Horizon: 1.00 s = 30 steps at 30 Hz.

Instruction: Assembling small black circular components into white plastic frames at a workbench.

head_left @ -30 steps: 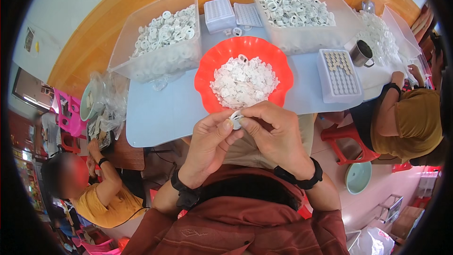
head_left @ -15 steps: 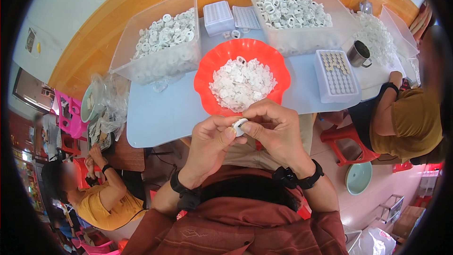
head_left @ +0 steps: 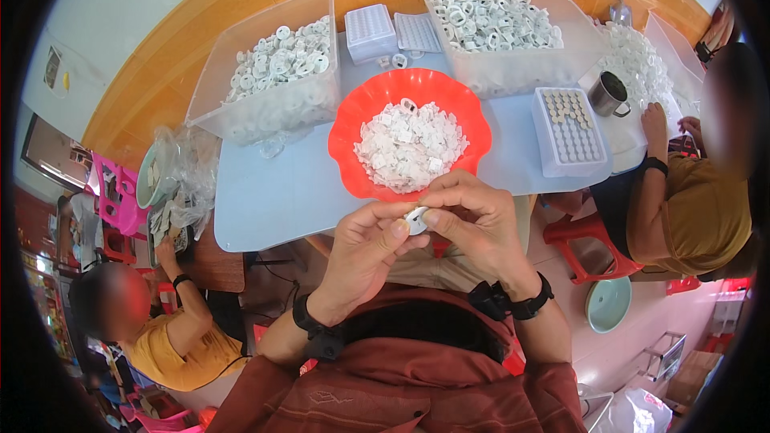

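1. Two hands, the left hand (head_left: 361, 244) and the right hand (head_left: 481, 220), are gripping one white round piece (head_left: 415, 221) between thumbs and fingertips, a small dark mark showing on its face.
2. That piece is sitting just in front of one red bowl (head_left: 346, 144), near its closest rim.
3. The bowl is standing on the pale blue surface (head_left: 257, 208) and holding one heap of white bits (head_left: 411, 152), too many to count.
4. Two large clear bins are standing behind, one at left (head_left: 212, 88) and one at right (head_left: 565, 12), both carrying white ring-like parts beyond counting.
5. Two pale trays (head_left: 370, 32) are lying between the bins, with two small white rings (head_left: 399, 60) nearby.
6. One white tray (head_left: 573, 168) at right is holding beige discs (head_left: 565, 104) in its far rows; one metal mug (head_left: 607, 95) is standing beside it, near one pile of clear pieces (head_left: 638, 56).
7. Two co-workers are sitting nearby, one at left in yellow (head_left: 180, 341), one at right in brown (head_left: 706, 208).
8. One stitched outline (head_left: 333, 397) is showing on the wearer's dark red shirt (head_left: 385, 377), too faint to make out.
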Available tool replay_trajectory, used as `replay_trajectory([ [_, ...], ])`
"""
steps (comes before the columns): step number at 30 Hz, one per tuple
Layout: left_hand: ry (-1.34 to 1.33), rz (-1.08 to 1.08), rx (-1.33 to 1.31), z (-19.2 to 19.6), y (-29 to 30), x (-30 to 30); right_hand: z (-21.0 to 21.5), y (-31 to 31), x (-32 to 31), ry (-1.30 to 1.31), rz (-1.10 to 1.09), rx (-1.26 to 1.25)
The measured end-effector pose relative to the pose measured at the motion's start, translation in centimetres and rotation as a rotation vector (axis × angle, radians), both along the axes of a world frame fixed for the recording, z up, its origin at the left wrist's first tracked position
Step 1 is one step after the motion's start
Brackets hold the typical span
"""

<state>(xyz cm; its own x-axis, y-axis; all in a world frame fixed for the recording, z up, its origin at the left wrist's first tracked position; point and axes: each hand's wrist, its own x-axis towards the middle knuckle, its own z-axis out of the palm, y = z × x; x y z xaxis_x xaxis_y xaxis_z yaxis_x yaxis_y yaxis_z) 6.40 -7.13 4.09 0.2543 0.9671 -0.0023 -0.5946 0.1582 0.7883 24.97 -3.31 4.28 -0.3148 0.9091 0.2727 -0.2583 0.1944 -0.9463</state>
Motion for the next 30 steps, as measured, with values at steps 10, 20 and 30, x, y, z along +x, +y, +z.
replay_trajectory([
  [10, 0.001, -0.025, 0.007, 0.0, 0.3, -0.1, 0.1, 0.2, 0.7, -0.052, 0.005, 0.029],
  [20, 0.368, 0.266, 0.256, 2.1, 2.0, -1.9, -0.1, 0.1, 3.5, -0.04, -0.235, 0.039],
  [30, 1.16, 0.744, 0.549, 7.0, 12.7, -8.9, -1.9, -0.1, 5.7, -0.092, -0.316, 0.058],
])
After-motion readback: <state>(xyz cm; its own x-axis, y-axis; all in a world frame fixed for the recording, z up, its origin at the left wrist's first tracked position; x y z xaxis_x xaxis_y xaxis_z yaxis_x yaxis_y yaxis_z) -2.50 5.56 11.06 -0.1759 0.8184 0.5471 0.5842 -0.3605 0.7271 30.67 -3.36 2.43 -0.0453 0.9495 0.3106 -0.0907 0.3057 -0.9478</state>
